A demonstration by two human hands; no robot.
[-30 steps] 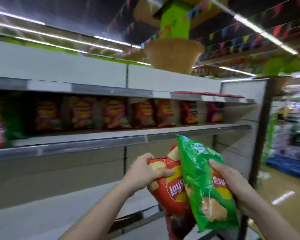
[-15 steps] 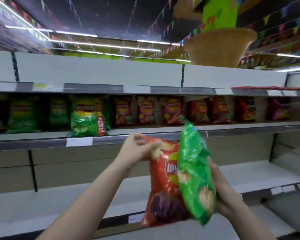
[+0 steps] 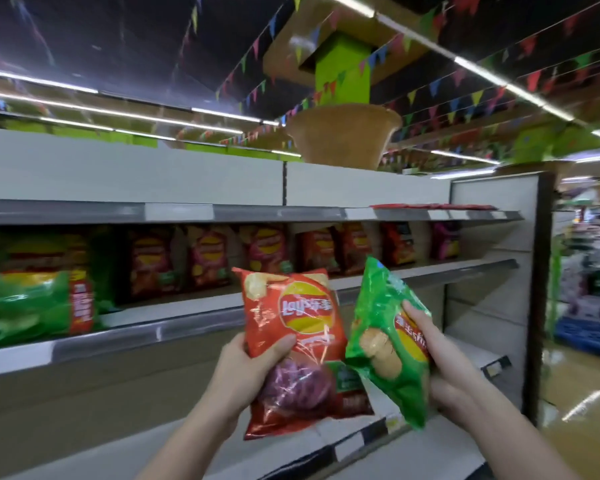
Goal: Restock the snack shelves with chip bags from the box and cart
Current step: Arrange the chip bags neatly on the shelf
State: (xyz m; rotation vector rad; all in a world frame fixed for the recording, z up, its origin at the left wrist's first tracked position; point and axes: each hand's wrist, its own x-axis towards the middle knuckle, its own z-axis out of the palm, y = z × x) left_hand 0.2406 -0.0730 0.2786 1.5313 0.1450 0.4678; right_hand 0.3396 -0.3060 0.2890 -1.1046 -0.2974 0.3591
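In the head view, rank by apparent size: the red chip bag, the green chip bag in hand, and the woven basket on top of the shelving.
1. red chip bag
2. green chip bag, close to it
3. woven basket, though it is farther away, so true size is unsure

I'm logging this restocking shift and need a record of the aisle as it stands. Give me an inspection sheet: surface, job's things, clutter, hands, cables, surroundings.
Surface: middle shelf stocked at the back, bare strip at the front; lower shelf bare where seen.
Job's things: red chip bag and green chip bag, both held up in front of the shelves; shelved red bags; shelved green bag at left.
Clutter: nothing seen.
Hands: left hand grips the red chip bag; right hand grips the green chip bag.
Cables: nothing seen.
Surroundings: woven basket above the shelving, bunting overhead, aisle floor at right.
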